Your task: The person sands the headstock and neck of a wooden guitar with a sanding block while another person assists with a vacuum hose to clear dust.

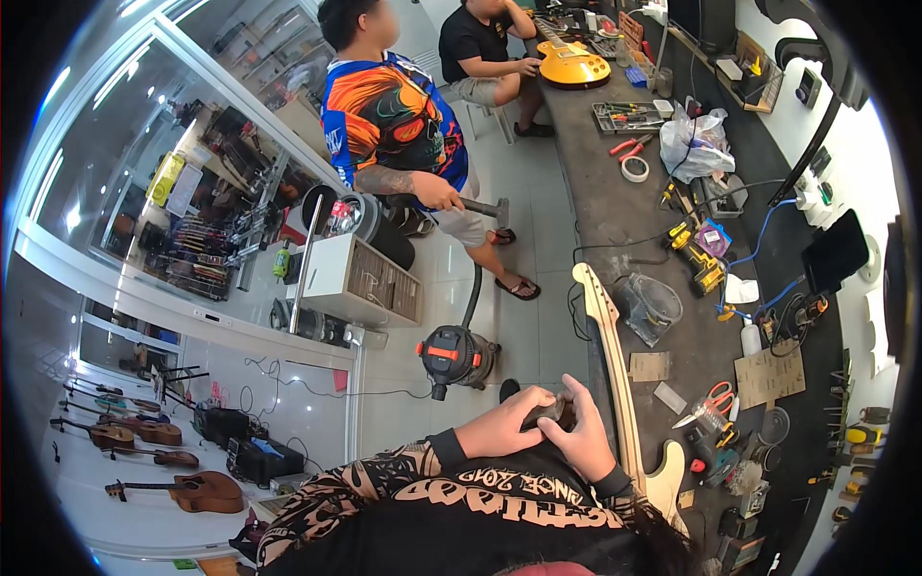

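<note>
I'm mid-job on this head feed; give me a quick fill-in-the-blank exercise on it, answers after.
1. The left hand and right hand hold a small dark item, with a pale guitar on their ____ side.
2. The vacuum stands on the ____.
3. One co-worker stands while the other co-worker ____.
4. A white roll of ____ lies by red-handled pliers.

Missing words: right; floor; sits; tape.

Golden guitar (574, 67) — glossy, vacuum cleaner (455, 355) (black-and-orange), yellow drill (695, 259)
</note>
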`<state>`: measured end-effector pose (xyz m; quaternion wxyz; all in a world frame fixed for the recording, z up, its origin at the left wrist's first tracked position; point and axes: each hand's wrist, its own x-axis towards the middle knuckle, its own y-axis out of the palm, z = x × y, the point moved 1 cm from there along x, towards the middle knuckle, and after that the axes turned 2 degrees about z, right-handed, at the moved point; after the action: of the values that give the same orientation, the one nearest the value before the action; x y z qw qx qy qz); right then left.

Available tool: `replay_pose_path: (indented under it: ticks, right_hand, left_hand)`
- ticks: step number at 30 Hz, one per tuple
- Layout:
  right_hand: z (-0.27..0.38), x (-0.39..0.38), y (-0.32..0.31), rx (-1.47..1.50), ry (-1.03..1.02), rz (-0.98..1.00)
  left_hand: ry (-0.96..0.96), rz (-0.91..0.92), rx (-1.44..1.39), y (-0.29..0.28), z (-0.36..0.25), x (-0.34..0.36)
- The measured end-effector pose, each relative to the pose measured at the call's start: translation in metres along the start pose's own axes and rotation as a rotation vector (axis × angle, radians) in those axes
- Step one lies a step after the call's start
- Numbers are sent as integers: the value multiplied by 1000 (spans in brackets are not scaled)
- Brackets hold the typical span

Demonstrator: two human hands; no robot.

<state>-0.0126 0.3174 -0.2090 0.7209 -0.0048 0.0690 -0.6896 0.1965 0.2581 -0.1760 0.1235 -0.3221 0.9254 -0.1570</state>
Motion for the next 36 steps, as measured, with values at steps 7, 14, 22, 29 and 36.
replay_pose_path:
  ticks: [7,14,22,29,36]
  right_hand:
    - [5,2,-12,-90,34,74]
    - [3,3,-14,-104,39,193]
    - [-14,38,-9,176,114,329]
    - [-99,126,-26,-985,-159,-60]
    - [-158,213,-46,-1219,-273,-100]
  left_hand:
    - [-65,72,-49,3,1,3]
    - [-133,108,-94,3,2,-6]
    - [-123,108,-20,-12,24,7]
    - [-306,-110,30,-23,44,-26]
    - [-488,-223,-53,-19,48,-41]
